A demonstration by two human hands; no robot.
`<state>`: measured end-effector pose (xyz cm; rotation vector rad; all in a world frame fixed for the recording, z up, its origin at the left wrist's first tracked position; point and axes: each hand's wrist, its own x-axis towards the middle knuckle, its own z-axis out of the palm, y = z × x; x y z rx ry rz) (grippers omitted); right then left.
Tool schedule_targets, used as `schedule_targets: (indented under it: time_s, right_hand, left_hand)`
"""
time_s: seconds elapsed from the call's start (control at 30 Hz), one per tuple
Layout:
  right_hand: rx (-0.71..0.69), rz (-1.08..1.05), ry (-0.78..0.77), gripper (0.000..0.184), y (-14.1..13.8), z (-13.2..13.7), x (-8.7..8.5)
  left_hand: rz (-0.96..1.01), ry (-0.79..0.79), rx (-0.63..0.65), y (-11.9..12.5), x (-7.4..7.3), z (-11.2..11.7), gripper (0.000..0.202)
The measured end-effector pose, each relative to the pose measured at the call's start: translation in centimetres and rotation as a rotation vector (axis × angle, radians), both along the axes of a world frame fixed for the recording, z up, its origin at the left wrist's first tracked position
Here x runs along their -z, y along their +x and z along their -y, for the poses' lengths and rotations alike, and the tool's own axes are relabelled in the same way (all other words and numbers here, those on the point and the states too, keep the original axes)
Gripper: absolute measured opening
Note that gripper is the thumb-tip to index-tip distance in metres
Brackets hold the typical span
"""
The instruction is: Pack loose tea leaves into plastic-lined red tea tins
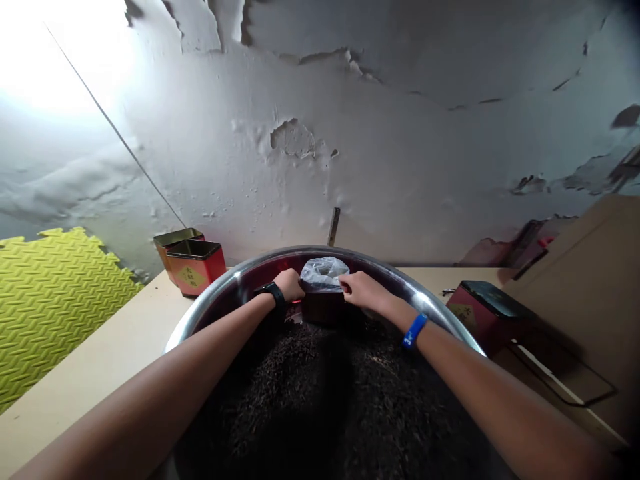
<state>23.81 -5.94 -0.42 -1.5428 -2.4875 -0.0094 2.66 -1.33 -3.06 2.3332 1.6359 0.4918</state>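
A clear plastic bag sits in the mouth of a dark tin, its edge spread over the rim. That tin stands at the far side of a large metal basin that holds dark, loose tea leaves. On the bag's left edge, the fingers of my left hand are closed in a pinch. My right hand grips the opposite edge with its fingers curled. The bag's inside cannot be made out.
To the basin's left, a red tin and another tin stand open on the pale table. Another red tin is at the right, near brown board. A yellow foam mat lies left; a peeling wall rises behind.
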Motion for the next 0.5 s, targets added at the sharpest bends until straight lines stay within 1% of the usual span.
schedule_targets:
  time_s: [0.07, 0.13, 0.17, 0.23, 0.3, 0.33, 0.43, 0.47, 0.5]
  right_hand:
    - [-0.017, -0.02, -0.062, 0.006, 0.6, -0.1, -0.4]
    - [-0.031, -0.032, -0.107, 0.002, 1.1, 0.0, -1.2]
    - [-0.024, -0.047, -0.098, 0.006, 1.1, 0.1, -1.6]
    - [0.024, -0.105, -0.024, 0.016, 0.6, -0.1, -2.6]
    - [0.07, -0.15, 0.033, 0.024, -0.7, -0.9, -3.3]
    - [0.077, -0.15, 0.019, 0.024, -1.5, -1.6, -3.6]
    - [0.05, -0.078, -0.16, 0.009, -4.2, -4.1, -3.6]
    - [0.048, -0.065, -0.212, 0.011, -5.0, -4.9, -3.5]
    - [0.049, -0.064, -0.249, 0.016, -5.8, -5.6, -3.2]
  left_hand:
    - [0.022, -0.035, 0.004, -0.1, 0.5, -0.2, 0.007]
    - [0.042, -0.05, 0.029, -0.4, 0.7, -0.4, 0.006]
    - [0.05, -0.057, 0.051, -0.6, 0.6, -0.6, 0.005]
    - [0.069, -0.069, 0.103, -1.0, 0.1, -0.9, 0.004]
    - [0.106, -0.047, 0.124, -1.3, -0.4, -1.3, 0.001]
    - [0.137, -0.015, 0.115, -1.4, -0.6, -1.5, 0.007]
    - [0.25, 0.089, 0.084, -1.2, -0.5, -2.2, 0.031]
    - [0.279, 0.101, 0.088, -1.1, -0.3, -2.4, 0.035]
    - [0.301, 0.099, 0.098, -0.9, -0.1, -2.5, 0.037]
